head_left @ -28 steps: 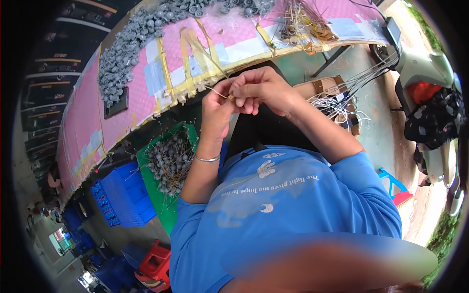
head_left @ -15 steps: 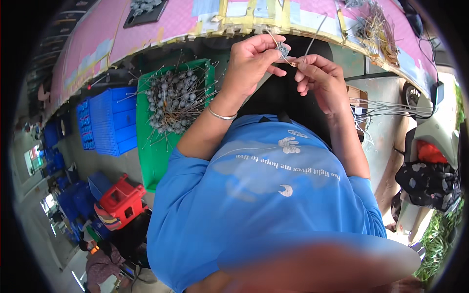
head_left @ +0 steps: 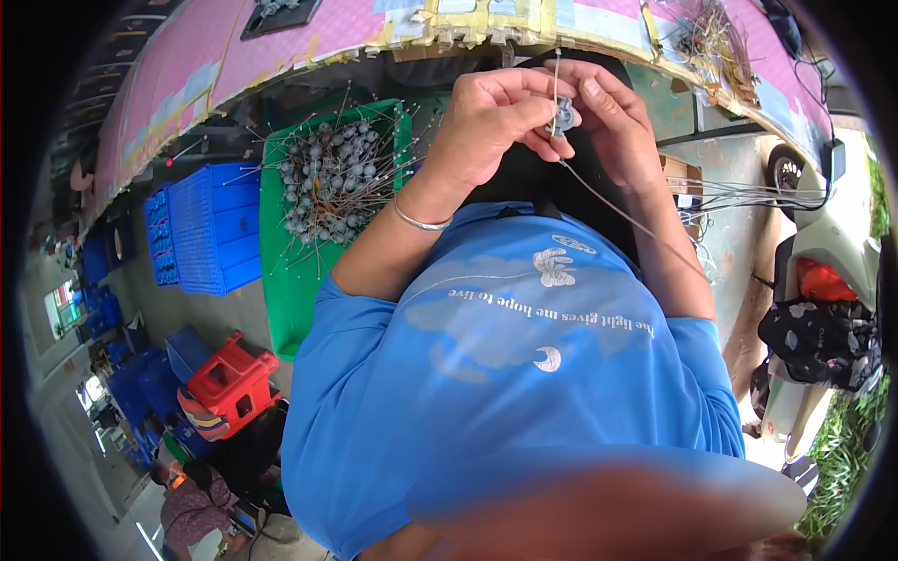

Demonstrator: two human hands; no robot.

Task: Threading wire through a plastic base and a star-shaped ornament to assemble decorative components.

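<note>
The left hand [head_left: 486, 126] is pinching a small grey piece [head_left: 564, 114] between thumb and fingers, just on the body side of the pink-covered table [head_left: 351, 23]. The right hand [head_left: 619, 122] is holding its thumb raised beside it (whether its fingers are gripping anything, I cannot tell). A pale strand [head_left: 557, 79] is running lengthwise across the piece, pointing toward the table, partly covering it; a thin wire [head_left: 608, 198] is slanting back over the right forearm. Left of them, a green crate [head_left: 285, 304] is holding ball-headed stems [head_left: 327, 168], beside a blue crate [head_left: 208, 229].
</note>
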